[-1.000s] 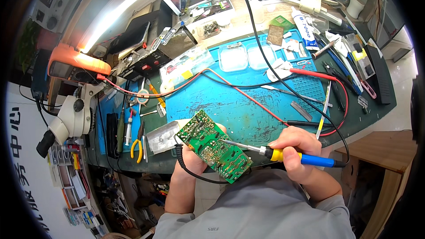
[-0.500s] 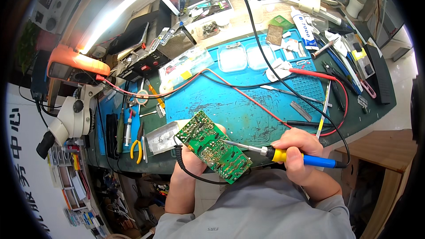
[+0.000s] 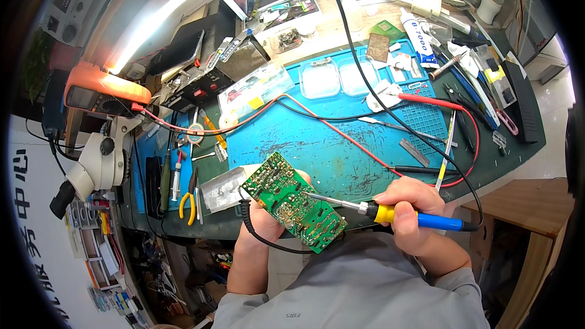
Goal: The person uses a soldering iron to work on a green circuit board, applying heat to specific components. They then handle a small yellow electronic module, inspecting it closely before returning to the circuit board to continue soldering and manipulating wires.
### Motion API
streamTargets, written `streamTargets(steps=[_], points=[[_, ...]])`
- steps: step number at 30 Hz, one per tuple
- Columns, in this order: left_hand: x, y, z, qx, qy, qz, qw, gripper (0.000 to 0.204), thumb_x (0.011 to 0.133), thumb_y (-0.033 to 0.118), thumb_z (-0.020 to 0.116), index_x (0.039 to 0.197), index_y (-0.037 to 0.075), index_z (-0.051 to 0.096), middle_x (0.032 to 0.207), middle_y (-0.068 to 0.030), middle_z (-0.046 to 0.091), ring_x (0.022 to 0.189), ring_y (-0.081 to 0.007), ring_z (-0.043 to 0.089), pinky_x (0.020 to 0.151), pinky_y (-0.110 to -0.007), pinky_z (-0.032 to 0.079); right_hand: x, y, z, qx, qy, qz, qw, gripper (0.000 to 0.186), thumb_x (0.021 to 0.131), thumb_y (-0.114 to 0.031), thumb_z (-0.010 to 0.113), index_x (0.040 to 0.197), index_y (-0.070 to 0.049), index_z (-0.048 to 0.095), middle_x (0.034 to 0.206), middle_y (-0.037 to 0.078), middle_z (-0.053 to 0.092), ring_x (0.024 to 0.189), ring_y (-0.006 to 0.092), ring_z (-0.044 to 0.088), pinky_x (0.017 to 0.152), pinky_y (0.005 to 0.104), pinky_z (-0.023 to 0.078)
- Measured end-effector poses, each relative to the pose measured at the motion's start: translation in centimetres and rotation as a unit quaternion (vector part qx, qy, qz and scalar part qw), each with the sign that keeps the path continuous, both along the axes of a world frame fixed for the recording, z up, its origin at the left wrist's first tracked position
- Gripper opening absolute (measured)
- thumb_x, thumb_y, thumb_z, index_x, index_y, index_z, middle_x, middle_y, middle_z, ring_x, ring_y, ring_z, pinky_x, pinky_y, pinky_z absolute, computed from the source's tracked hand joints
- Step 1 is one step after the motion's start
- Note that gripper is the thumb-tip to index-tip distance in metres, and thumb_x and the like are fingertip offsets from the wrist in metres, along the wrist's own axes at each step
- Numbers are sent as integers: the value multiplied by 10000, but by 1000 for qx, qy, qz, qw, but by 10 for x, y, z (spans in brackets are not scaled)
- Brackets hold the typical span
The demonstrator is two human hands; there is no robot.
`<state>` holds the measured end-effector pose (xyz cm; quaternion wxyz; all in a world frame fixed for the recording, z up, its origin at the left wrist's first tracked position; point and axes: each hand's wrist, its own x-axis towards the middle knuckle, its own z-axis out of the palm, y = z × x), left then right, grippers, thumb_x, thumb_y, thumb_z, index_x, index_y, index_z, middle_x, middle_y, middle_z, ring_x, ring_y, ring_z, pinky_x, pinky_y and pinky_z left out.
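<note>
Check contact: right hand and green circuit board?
Apart. Head view shows the right hand gripping the soldering iron by its handle, with a visible gap to the green circuit board's nearest edge.

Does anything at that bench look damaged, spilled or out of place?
The flat blue work mat looks worn, with dark scuffs and streaks across its middle. Thin red and black cables trail loosely over it. No spill stands out. Details on the green rectangular circuit board in the left hand are too fine to judge.
</note>
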<state>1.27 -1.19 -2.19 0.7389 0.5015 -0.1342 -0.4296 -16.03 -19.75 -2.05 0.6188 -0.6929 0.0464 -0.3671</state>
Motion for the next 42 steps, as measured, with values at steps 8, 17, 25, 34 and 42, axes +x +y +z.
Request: streamTargets(steps=[8,17,25,34,42], points=[[0,-1,2,10,3,6,1000,235,920,164,653,1024,-43,612,984,-134,616,852,-204,642,713,-332,563,1,0,0,-9,0,3,1000,174,875,-98,584,966,-6,700,711,85,651,589,143,602,531,257,463],[0,-1,-1,12,1,8,1000,271,937,201,624,1035,-52,612,989,-145,618,829,-217,647,698,-339,567,4,-1,4,-25,-14,14,999,159,842,-41,604,965,-1,696,727,91,669,589,144,610,517,258,462],[-2,0,-2,-1,19,28,999,250,927,168,625,1047,-51,613,991,-161,618,830,-233,649,703,-365,562,-2,0,5,14,30,44,999,158,841,-18,600,972,7,685,781,112,691,621,148,624,552,257,483],[-2,4,-3,3,31,24,999,258,886,113,671,1069,-59,611,1009,-156,634,860,-229,653,733,-357,556,1,0,5,1,13,47,999,154,840,-23,597,963,15,682,758,115,679,632,170,629,564,267,487],[-1,8,-8,1,60,18,998,249,884,90,674,1078,-52,613,1008,-148,646,868,-213,650,735,-344,551,2,1,2,13,17,29,999,154,851,-62,599,945,19,688,735,109,657,618,171,611,560,266,472]])
